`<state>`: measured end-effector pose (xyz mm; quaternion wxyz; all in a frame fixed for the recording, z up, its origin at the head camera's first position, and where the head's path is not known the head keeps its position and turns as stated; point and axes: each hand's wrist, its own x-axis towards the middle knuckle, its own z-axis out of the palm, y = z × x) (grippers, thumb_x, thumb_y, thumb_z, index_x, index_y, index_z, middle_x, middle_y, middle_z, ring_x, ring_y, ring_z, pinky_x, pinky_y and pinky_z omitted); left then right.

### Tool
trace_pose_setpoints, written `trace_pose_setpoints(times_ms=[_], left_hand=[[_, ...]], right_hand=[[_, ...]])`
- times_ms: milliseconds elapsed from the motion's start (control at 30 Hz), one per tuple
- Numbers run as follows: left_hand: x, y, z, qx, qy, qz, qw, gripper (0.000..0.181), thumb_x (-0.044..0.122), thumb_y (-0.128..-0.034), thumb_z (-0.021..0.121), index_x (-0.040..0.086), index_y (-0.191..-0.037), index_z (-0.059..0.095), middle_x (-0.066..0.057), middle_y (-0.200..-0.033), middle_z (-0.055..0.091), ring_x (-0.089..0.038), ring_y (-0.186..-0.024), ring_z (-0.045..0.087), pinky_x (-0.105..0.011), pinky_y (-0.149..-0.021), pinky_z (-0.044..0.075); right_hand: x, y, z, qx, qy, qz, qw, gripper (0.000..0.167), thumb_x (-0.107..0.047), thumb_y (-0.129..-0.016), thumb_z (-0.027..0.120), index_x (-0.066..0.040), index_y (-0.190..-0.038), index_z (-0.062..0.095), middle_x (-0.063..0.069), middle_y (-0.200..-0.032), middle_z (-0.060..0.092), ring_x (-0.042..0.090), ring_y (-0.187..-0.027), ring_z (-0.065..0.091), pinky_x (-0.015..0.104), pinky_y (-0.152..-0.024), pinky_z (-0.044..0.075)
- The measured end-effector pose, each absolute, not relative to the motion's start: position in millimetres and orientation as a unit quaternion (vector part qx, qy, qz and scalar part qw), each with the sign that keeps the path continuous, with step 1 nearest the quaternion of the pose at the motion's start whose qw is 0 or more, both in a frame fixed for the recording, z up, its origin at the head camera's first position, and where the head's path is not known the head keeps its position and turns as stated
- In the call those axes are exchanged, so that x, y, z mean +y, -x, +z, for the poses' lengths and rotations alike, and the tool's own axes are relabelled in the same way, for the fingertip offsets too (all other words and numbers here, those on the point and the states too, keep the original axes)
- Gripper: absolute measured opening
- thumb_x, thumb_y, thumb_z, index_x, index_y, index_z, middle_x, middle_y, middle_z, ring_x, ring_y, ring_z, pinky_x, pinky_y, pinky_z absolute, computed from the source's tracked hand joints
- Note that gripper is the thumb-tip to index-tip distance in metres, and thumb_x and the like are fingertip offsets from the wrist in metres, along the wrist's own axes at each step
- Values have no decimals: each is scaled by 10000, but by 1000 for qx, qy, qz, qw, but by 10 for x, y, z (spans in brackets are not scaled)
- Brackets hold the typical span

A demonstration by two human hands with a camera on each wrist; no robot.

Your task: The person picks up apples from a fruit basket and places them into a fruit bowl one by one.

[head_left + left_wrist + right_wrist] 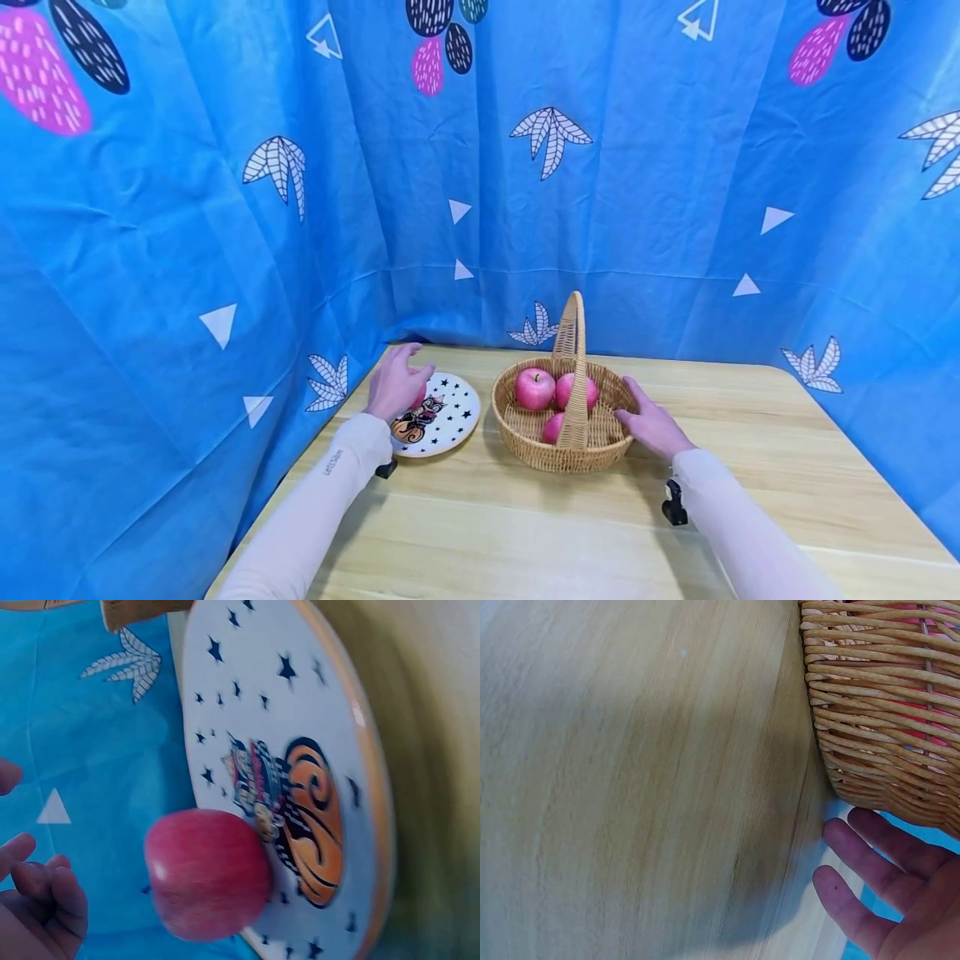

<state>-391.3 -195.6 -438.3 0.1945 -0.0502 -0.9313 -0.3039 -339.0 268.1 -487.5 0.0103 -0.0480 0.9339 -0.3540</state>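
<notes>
A red apple (208,874) rests on a white plate (455,425) with black stars and a cartoon print. Just above that apple hovers my left hand (399,385), its fingers apart from the fruit in the left wrist view. My right hand (654,423) holds the right rim of a wicker basket (525,450), with the thumb over the rim. Its other fingers (870,859) lie by the outer wall. Inside the basket are three red apples, including one at the left (535,389); the arched handle partly covers the others.
Basket and plate stand side by side on a light wooden table (480,533). The basket's tall handle (576,358) rises over its middle. A blue patterned cloth (637,208) hangs behind the table and along its left side.
</notes>
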Motion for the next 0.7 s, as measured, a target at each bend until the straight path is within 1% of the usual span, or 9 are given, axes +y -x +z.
trace_pose_setpoints(times_ms=[67,167,367,467,533,633,700], left_hand=[[-1918,3911,-4354,-934,58,-296,190,542,449,-931,652,197,-1401,553,-60,-1391,571,-293,-1217,598,-521,-1011,453],[-1854,3913,-4314,-939,70,-285,181,532,461,-928,649,215,-1391,554,-41,-1364,577,-294,-1238,570,-505,-994,468],[-1704,3908,-4239,-941,88,-282,162,530,499,-916,643,244,-1373,562,-21,-1356,591,-288,-1234,580,-503,-977,488],[-1628,3893,-4200,-941,89,-289,155,526,531,-910,640,267,-1359,572,17,-1360,594,-267,-1241,578,-524,-978,479],[-1575,3889,-4178,-940,94,-290,155,527,551,-907,635,275,-1353,577,44,-1356,598,-245,-1242,578,-519,-987,471],[-1497,3891,-4143,-935,112,-296,157,523,533,-913,641,250,-1349,586,41,-1339,610,-239,-1238,579,-497,-1010,463],[-1445,3899,-4122,-933,128,-295,158,523,517,-917,643,227,-1349,589,28,-1330,616,-246,-1243,580,-462,-1024,468]], right_hand=[[2680,3393,-4883,934,48,-353,10,800,-401,-1025,478,-206,-1630,-9,382,-1525,309,636,-1344,344,769,-1055,276],[2679,3397,-4895,935,47,-350,9,803,-403,-1024,478,-215,-1630,-15,384,-1521,314,639,-1339,347,768,-1054,279],[2683,3391,-4898,937,46,-346,8,807,-401,-1023,478,-231,-1628,-29,386,-1515,322,635,-1338,355,758,-1061,286],[2682,3389,-4897,937,45,-348,9,808,-405,-1024,477,-236,-1628,-31,381,-1523,313,634,-1342,350,761,-1059,284],[2681,3387,-4896,936,45,-348,10,808,-410,-1024,474,-238,-1628,-34,375,-1530,306,636,-1343,345,766,-1055,282],[2683,3386,-4899,937,47,-346,8,806,-412,-1025,470,-239,-1627,-37,367,-1538,301,635,-1345,344,769,-1053,281],[2684,3384,-4902,937,47,-346,6,806,-408,-1024,474,-241,-1628,-32,365,-1538,306,632,-1345,348,762,-1062,279]])
